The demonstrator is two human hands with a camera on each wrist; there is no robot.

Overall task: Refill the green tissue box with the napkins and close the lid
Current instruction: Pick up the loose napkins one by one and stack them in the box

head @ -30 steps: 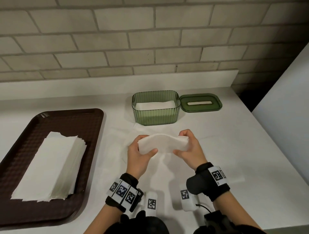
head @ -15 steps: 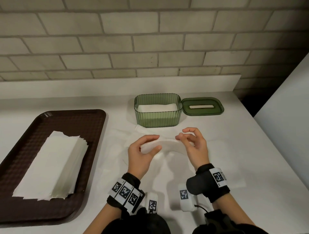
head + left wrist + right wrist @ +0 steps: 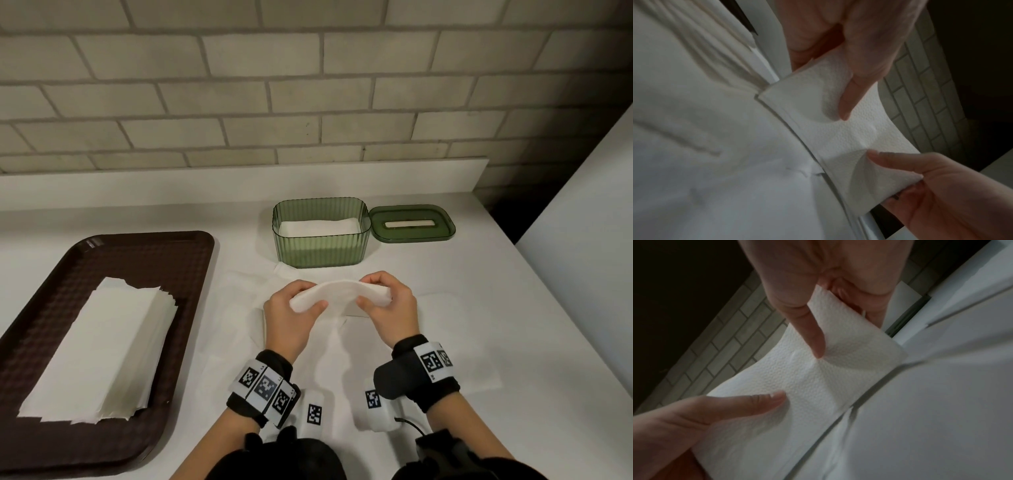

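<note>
Green tissue box [image 3: 320,233]: open on counter, partly filled, ready for loading.
Lid [image 3: 412,223]: lying beside box.
Napkins [image 3: 339,294]: bowed between my left hand [image 3: 291,318] and right hand [image 3: 390,305]; both pinch the ends so the wad fits.

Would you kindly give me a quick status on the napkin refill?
Both hands, left hand and right hand, grip a folded napkin wad. Green tissue box open, partly filled; lid beside it. Path clear.
</note>
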